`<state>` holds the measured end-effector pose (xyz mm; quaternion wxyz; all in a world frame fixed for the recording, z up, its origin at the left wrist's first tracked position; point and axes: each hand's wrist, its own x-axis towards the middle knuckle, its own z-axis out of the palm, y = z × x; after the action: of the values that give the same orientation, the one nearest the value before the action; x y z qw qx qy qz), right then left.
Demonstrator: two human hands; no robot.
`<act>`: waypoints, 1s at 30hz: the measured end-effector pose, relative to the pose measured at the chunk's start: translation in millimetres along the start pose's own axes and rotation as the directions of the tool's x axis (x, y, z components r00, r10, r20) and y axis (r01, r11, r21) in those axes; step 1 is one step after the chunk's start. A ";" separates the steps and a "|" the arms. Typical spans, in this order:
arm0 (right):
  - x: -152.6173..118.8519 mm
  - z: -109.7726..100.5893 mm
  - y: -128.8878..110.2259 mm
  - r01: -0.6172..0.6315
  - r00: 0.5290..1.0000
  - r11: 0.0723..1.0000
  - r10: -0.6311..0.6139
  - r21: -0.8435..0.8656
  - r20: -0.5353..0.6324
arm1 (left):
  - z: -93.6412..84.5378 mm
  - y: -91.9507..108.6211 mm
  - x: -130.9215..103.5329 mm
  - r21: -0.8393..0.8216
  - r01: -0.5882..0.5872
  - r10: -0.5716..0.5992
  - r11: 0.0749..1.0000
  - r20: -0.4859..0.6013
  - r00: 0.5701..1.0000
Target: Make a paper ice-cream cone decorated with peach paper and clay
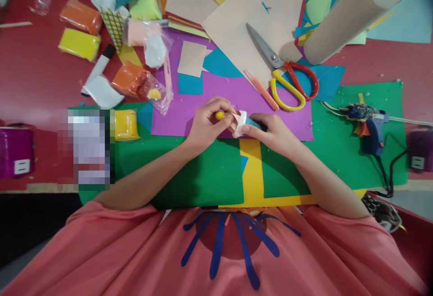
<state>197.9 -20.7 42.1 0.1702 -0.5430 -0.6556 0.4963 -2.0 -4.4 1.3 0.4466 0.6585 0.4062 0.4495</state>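
Note:
My right hand (275, 133) is closed around a small blue patterned paper cone (252, 123), which lies on its side and points right. A puffy white band (241, 123) circles the cone's wide end. My left hand (210, 120) pinches a peach-coloured piece (234, 124) at that end, thumb against it. A small yellow ball (219, 115) shows between the left fingers; what it is fixed to is hidden. Both hands are over the front edge of a purple sheet (189, 115), above green sheets (209, 174).
Scissors (274, 59) and an orange-pink pen (262, 89) lie beyond my hands. A glue gun (374, 127) with its cord is at right. Packets of coloured clay (79, 44) and patterned paper cones (113, 20) crowd the back left. A thick tube (352, 16) lies at back right.

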 end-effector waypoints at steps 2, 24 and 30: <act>-0.5 0.2 -0.4 -0.001 1.000 1.000 0.001 -0.003 0.000 | 0.9 0.2 -0.6 0.008 -0.020 0.020 1.000 -0.004 1.000; -0.2 0.4 -1.5 -0.017 1.000 0.999 0.017 -0.027 0.013 | 2.9 -0.9 -2.0 0.019 -0.097 0.097 0.995 -0.012 0.995; -0.2 0.3 0.7 -0.004 1.000 1.000 0.004 -0.010 0.023 | 1.8 -0.7 -1.9 0.023 -0.095 0.095 0.995 -0.007 0.995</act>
<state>198.1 -21.1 41.4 0.1588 -0.5396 -0.6589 0.4994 -0.9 -6.5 -0.2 0.4155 0.6803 0.3814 0.4681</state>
